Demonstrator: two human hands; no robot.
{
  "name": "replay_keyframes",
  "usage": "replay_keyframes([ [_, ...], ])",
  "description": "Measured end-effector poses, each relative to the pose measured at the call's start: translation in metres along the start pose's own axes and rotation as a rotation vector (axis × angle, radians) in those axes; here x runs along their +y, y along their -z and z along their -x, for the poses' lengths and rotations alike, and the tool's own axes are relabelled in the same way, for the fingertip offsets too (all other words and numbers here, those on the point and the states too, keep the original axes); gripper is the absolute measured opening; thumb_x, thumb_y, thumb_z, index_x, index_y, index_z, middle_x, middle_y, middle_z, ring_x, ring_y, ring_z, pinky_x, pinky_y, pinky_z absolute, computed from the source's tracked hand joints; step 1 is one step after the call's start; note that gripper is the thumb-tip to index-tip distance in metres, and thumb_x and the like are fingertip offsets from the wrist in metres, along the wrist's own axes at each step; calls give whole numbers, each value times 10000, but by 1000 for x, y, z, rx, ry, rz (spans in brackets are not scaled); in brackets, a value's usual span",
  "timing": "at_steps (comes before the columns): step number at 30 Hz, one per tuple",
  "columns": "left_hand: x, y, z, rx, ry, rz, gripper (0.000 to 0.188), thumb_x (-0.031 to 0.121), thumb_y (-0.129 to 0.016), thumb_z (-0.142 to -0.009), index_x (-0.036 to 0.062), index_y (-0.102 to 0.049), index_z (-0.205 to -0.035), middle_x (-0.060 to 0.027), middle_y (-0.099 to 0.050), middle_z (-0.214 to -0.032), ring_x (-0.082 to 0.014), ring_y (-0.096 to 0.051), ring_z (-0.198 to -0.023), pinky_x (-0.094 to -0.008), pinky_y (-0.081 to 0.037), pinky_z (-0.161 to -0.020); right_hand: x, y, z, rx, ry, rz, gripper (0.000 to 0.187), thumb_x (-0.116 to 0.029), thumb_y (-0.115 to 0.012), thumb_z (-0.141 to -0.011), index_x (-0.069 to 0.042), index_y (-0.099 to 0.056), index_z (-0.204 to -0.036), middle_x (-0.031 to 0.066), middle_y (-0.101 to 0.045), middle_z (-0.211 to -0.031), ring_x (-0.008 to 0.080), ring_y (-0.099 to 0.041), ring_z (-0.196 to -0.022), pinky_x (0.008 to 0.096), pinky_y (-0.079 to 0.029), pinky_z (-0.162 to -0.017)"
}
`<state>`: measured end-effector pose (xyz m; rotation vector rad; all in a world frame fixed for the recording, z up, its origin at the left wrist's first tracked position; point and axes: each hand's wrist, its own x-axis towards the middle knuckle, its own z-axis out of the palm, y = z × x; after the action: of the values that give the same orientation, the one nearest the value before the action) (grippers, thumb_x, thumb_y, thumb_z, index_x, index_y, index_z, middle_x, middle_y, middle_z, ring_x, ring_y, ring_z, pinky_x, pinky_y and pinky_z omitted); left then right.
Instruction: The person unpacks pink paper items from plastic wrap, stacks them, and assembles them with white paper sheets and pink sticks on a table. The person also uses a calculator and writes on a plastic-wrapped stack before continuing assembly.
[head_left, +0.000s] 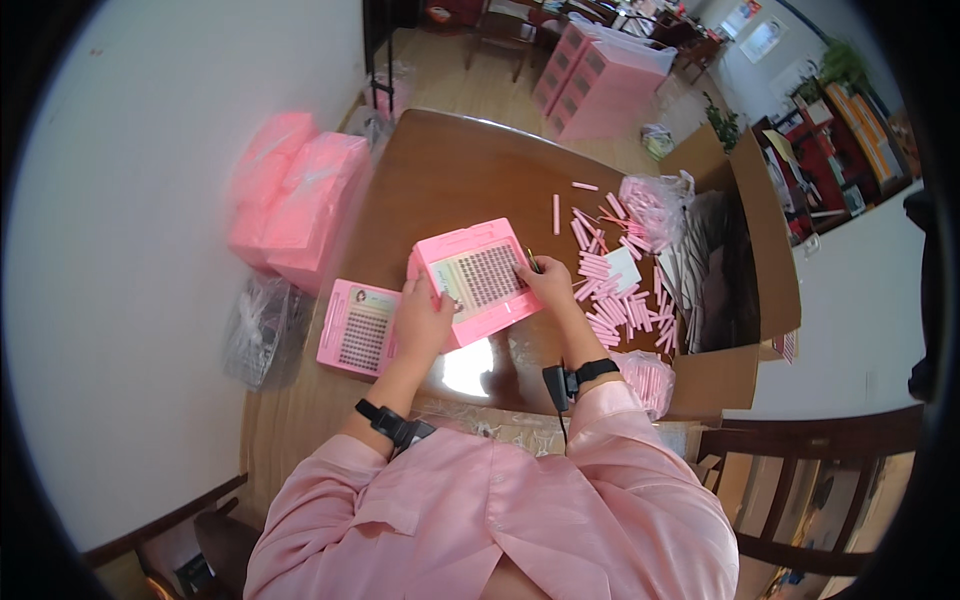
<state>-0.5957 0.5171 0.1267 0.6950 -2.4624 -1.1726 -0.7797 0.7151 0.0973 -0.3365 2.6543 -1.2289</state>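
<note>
In front of me I hold a pink plastic case [497,323], tilted, with a pale card inside bearing rows of small dark clusters that look like false lashes [490,277]. My left hand [424,318] grips its left edge, thumb on the front. On the right side, my right hand [550,288] is closed at the case's edge. A slim dark and yellowish thing [535,263] shows by its fingers, too small to name. A second pink case [336,318] with a similar card lies on the table beside my left forearm.
Many pink tubes [628,312] lie scattered at the brown table's [470,160] right, near bags of more tubes [655,212]. An open cardboard box [778,240] stands along the right edge. Pink wrapped stacks [300,195] are at the left wall, a wooden chair [800,440] at lower right.
</note>
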Motion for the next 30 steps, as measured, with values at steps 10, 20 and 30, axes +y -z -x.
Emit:
replay_keyframes([
  [10,14,13,-29,-38,8,-97,469,115,-592,-864,65,-561,-1329,-166,-592,-1034,-332,-643,-901,-452,-524,-766,222,113,-44,380,-387,307,410,-372,-687,-845,-6,-722,-1025,241,-722,-940,422,-687,-909,474,-534,-824],
  [20,27,13,-41,-12,11,-149,422,111,-696,-790,26,-587,-1189,-71,-612,-866,-208,-619,-730,-338,-510,-654,331,184,-119,297,-505,47,395,-273,-624,-888,46,-676,-1115,228,-722,-947,357,-702,-868,416,-543,-783],
  [30,27,30,-50,-130,237,-76,288,169,-774,-751,21,-654,-968,-85,-663,-830,-229,-664,-722,-363,-534,-698,211,229,-84,530,-208,126,178,-183,-687,-871,-8,-678,-900,160,-676,-757,293,-684,-755,415,-505,-698],
])
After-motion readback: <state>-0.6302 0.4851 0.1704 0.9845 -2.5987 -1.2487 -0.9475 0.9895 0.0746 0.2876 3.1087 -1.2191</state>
